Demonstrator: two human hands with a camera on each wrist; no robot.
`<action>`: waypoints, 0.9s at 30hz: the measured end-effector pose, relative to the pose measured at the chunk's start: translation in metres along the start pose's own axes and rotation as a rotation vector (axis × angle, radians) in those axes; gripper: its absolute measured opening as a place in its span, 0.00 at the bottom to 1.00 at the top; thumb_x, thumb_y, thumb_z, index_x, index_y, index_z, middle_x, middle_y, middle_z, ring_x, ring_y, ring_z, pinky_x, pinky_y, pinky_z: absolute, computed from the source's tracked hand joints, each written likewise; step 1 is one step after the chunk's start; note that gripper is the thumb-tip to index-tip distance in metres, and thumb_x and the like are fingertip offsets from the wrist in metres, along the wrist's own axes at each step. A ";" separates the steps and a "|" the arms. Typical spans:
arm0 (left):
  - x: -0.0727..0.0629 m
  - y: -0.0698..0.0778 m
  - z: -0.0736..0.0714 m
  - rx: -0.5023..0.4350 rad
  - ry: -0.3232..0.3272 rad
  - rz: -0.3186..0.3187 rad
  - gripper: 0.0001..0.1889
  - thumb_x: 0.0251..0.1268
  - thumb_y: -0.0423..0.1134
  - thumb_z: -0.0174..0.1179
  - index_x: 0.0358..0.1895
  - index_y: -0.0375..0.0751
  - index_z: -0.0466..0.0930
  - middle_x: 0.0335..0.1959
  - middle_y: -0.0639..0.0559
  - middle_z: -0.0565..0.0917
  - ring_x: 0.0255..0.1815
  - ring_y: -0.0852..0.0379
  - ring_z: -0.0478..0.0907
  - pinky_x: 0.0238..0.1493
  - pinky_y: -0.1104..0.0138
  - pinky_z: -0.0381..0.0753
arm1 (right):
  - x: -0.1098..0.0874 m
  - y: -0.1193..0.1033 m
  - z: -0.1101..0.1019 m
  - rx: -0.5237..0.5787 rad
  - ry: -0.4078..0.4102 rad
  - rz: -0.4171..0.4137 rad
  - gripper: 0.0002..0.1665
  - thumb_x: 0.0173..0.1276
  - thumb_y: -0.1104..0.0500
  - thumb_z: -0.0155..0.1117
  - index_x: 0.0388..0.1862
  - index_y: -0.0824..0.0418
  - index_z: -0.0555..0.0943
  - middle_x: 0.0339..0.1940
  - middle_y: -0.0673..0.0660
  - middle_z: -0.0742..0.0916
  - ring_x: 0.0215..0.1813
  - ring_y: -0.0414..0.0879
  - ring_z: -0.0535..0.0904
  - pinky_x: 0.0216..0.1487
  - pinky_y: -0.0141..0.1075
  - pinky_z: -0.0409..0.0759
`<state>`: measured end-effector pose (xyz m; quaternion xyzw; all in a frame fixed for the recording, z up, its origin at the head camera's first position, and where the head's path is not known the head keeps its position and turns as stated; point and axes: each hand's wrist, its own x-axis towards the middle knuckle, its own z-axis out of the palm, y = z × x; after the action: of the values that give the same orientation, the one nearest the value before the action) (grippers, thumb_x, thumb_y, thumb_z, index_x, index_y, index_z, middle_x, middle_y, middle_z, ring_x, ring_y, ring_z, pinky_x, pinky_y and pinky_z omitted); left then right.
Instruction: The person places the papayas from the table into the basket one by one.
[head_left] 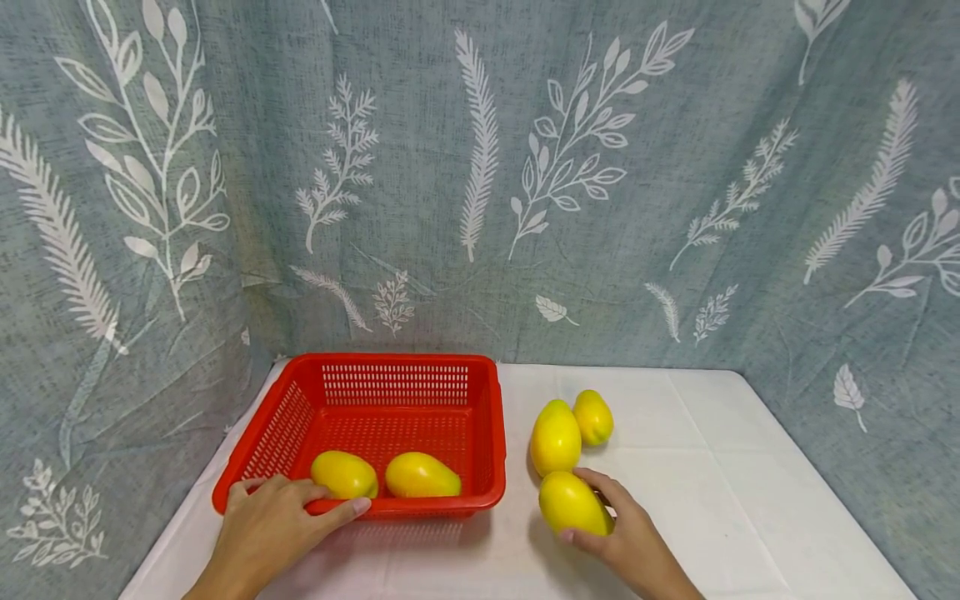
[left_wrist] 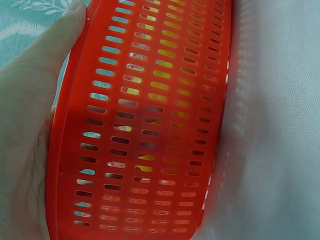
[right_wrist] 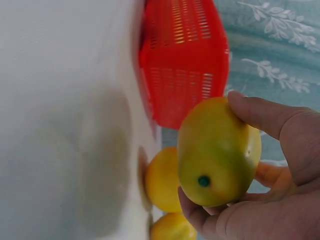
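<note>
A red plastic basket (head_left: 491,433) with slotted walls stands on the table's left half. My left hand (head_left: 273,521) grips its front rim, thumb outside and fingers over the edge; the left wrist view shows the slotted wall (left_wrist: 150,115) close up. Inside, along the front wall, lie two yellow mangoes, one at left (head_left: 343,475) and one at right (head_left: 422,475). To the right of the basket my right hand (head_left: 630,533) holds a mango (right_wrist: 217,150) between thumb and fingers, above the cloth. Just behind it lie a larger mango (head_left: 556,437) and a smaller one (head_left: 593,417).
White cloth (head_left: 697,467) covers the table. A grey-green curtain (head_left: 420,208) with white leaf prints hangs behind the table and along both sides.
</note>
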<state>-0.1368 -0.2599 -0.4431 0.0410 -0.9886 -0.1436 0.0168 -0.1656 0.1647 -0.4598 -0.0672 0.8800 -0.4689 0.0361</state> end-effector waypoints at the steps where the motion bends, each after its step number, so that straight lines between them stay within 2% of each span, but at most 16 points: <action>1: 0.000 0.000 0.000 0.001 0.002 0.001 0.43 0.56 0.84 0.58 0.46 0.46 0.94 0.45 0.45 0.92 0.52 0.35 0.82 0.59 0.29 0.61 | -0.001 -0.002 -0.001 0.006 0.000 0.001 0.46 0.56 0.49 0.86 0.73 0.49 0.77 0.69 0.54 0.82 0.64 0.50 0.78 0.66 0.55 0.77; 13: -0.001 0.001 0.000 0.009 0.013 0.005 0.44 0.55 0.85 0.57 0.47 0.46 0.94 0.44 0.45 0.92 0.51 0.37 0.83 0.59 0.29 0.62 | -0.006 -0.020 -0.006 0.092 -0.001 0.015 0.44 0.57 0.47 0.85 0.72 0.43 0.76 0.65 0.53 0.82 0.55 0.46 0.79 0.52 0.36 0.82; 20: -0.001 0.001 -0.001 0.007 0.015 0.006 0.45 0.54 0.86 0.56 0.46 0.47 0.94 0.44 0.46 0.92 0.52 0.37 0.83 0.59 0.29 0.62 | -0.007 -0.029 -0.006 0.121 -0.001 0.002 0.44 0.58 0.49 0.85 0.73 0.44 0.76 0.65 0.53 0.82 0.51 0.46 0.80 0.49 0.35 0.82; 27: -0.001 0.002 -0.001 0.002 0.023 0.009 0.44 0.54 0.86 0.57 0.45 0.48 0.94 0.43 0.47 0.92 0.51 0.38 0.83 0.59 0.29 0.62 | -0.003 -0.037 -0.003 0.117 0.002 -0.008 0.43 0.59 0.46 0.83 0.73 0.43 0.76 0.65 0.51 0.83 0.53 0.47 0.79 0.49 0.36 0.81</action>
<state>-0.1356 -0.2584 -0.4418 0.0384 -0.9887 -0.1418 0.0288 -0.1603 0.1473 -0.4268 -0.0681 0.8509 -0.5196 0.0373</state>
